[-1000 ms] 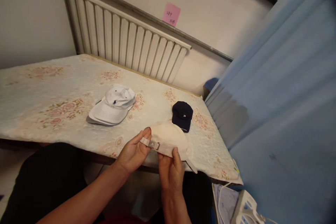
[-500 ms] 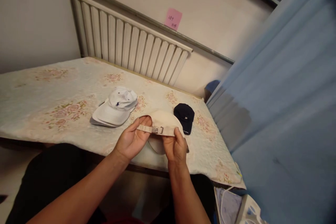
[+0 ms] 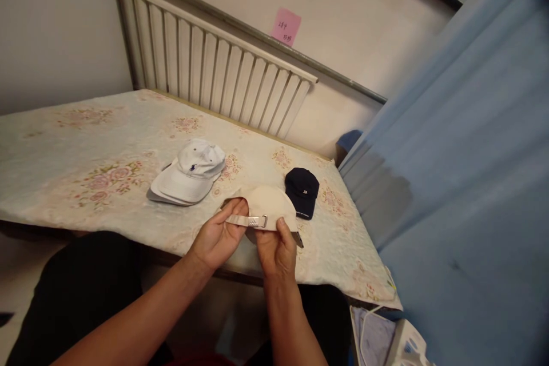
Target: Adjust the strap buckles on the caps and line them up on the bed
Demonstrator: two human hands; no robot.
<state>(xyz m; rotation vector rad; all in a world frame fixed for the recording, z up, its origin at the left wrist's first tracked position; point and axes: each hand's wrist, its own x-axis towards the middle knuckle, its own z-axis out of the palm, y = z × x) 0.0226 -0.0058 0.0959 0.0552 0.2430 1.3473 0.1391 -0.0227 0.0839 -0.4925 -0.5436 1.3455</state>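
Observation:
Both my hands hold a cream cap [image 3: 269, 204] over the near edge of the table, its back turned toward me. My left hand [image 3: 219, 235] pinches the left end of the back strap [image 3: 244, 221]. My right hand [image 3: 275, 250] grips the cap's rear edge by the metal buckle [image 3: 263, 221], thumb on top. A stack of white caps [image 3: 187, 174] lies on the table to the left. A dark navy cap [image 3: 302, 184] rests just behind the cream one to the right.
The table wears a pale floral cloth [image 3: 86, 166]. A white radiator [image 3: 214, 77] lines the wall behind, with a pink note [image 3: 286, 27] above it. A blue curtain [image 3: 463, 171] hangs at the right. A white device [image 3: 407, 349] sits low right.
The cream cap was lifted away from the table edge and turned so its strap faces me, and my right thumb has slid along toward the buckle. The camera tilted slightly.

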